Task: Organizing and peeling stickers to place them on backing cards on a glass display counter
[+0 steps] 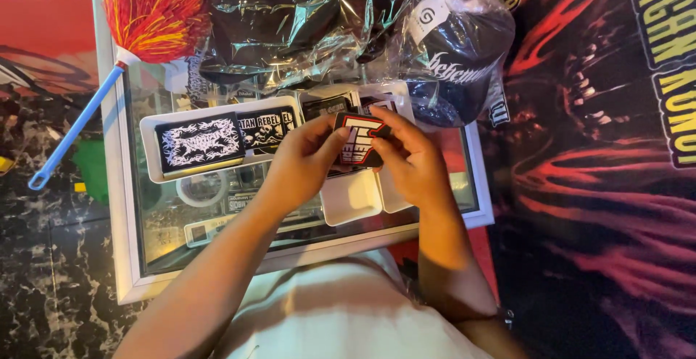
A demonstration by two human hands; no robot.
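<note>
I held the red-and-black sticker (360, 140) pinched between my left hand (301, 167) and right hand (411, 162) (both gripping its edges). Judged risk: it could crease or drop into the white tray (351, 201) below.

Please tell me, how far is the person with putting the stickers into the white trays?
Done, it seems: black-and-white stickers already lie in the long white tray on the glass case. In hand: the left hand and right hand together hold a red-and-black sticker. Left: the small white tray below the hands looks empty.
</note>
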